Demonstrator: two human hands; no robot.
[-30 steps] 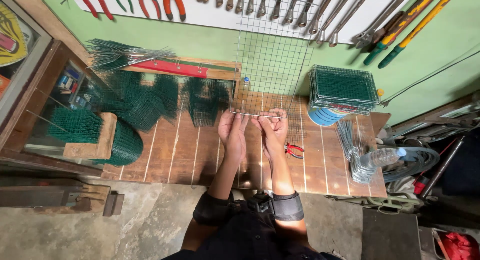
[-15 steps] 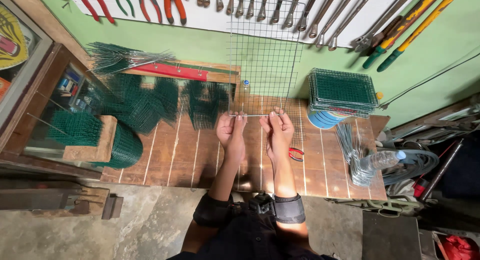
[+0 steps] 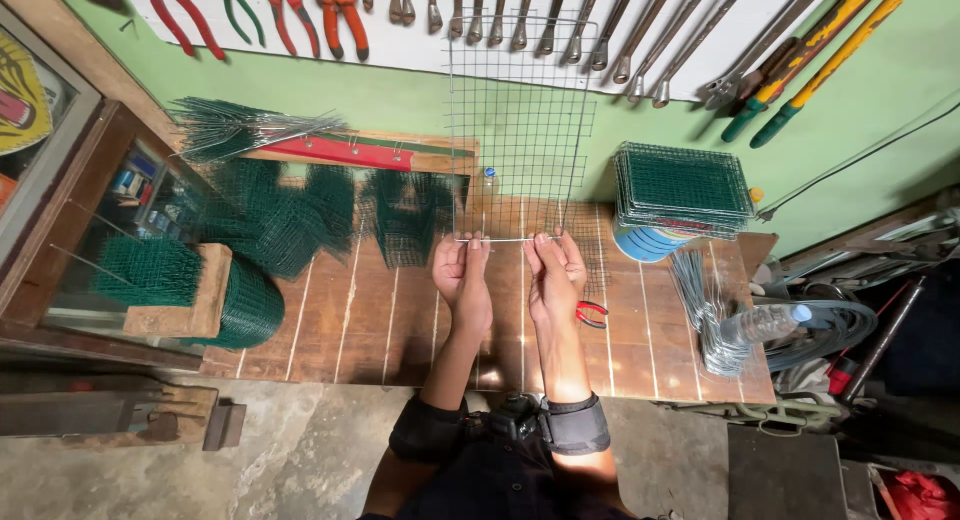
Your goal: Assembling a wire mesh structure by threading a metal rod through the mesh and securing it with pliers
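A bare wire mesh panel (image 3: 520,120) stands upright over the wooden workbench (image 3: 380,320), its top reaching the tool wall. My left hand (image 3: 462,280) grips the panel's near edge at the left. My right hand (image 3: 553,275) grips the same edge a little further right. Both hands sit close together above the bench's middle. Red-handled pliers (image 3: 590,313) lie on the bench just right of my right hand.
A stack of green mesh panels (image 3: 682,188) rests on a blue tub at the right. Folded green mesh pieces (image 3: 290,220) and a mesh roll (image 3: 170,280) lie at the left. A plastic bottle (image 3: 765,323) and wire hooks (image 3: 700,310) lie right. Tools (image 3: 340,10) hang on the wall.
Both hands have pushed the mesh panel's near edge a little further from me, and the panel now stands more upright against the wall.
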